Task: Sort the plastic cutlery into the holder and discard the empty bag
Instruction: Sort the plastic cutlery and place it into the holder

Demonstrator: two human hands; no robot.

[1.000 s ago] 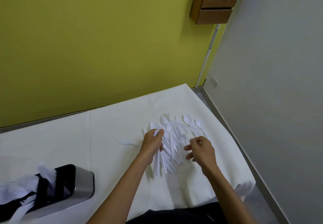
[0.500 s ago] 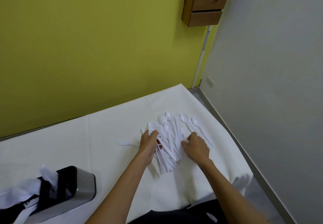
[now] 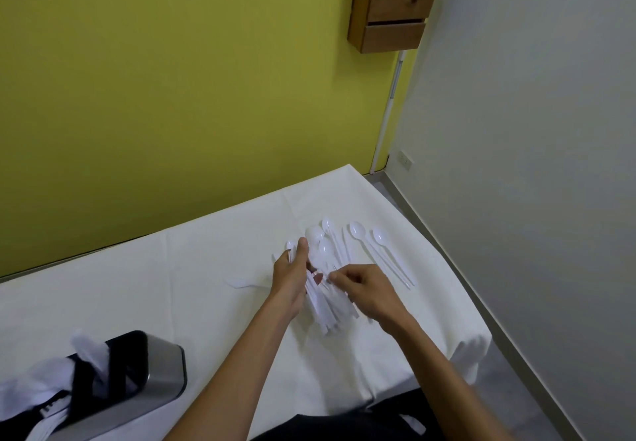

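A pile of white plastic cutlery (image 3: 327,299) lies on the white table (image 3: 206,268). My left hand (image 3: 290,279) grips a bundle of pieces from the pile's left side, thumb up over the spoon heads. My right hand (image 3: 364,289) pinches one piece at the bundle's right side. Two white spoons (image 3: 382,255) lie apart to the right, and one spoon (image 3: 241,282) lies alone to the left. The steel and black holder (image 3: 130,378) stands at the lower left with white cutlery sticking out of it. No bag is in view.
The table's right edge (image 3: 447,268) drops to a grey floor beside a grey wall. A green wall runs behind the table. A wooden drawer unit (image 3: 392,3) hangs high on it.
My right hand has lifted from pressing on the pile and now pinches a single piece. My left hand has closed further round its bundle. The view has shifted slightly left.
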